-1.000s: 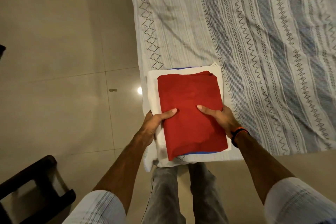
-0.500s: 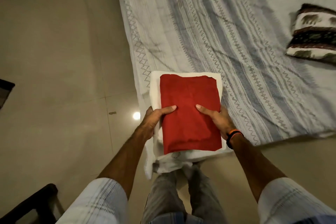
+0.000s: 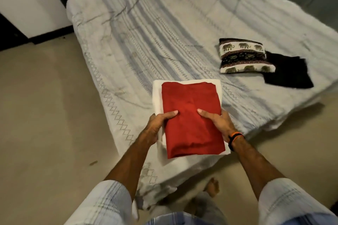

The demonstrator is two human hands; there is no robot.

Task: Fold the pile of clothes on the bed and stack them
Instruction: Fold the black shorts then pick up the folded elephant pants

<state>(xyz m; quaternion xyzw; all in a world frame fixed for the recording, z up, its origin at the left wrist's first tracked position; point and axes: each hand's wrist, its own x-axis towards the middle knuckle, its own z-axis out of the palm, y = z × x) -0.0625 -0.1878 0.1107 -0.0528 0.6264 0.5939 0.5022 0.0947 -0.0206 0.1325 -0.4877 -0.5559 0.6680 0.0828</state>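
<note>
Left hand [image 3: 161,122] and right hand [image 3: 217,122] clamp opposite edges of the soft, light folded red cloth [image 3: 190,115] atop white folded fabric [image 3: 157,95]; support underneath prevents sagging.

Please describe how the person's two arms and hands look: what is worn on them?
Both forearms are bare below short, loose, pale sleeves with faint grey-blue woven stripes. The left hand wears nothing. The right hand has a black and orange band around its wrist. No rings or gloves are visible.

open bedspread [image 3: 146,45] ahead, elephant-print bundle [image 3: 243,55] and black cloth [image 3: 287,71] right
</note>
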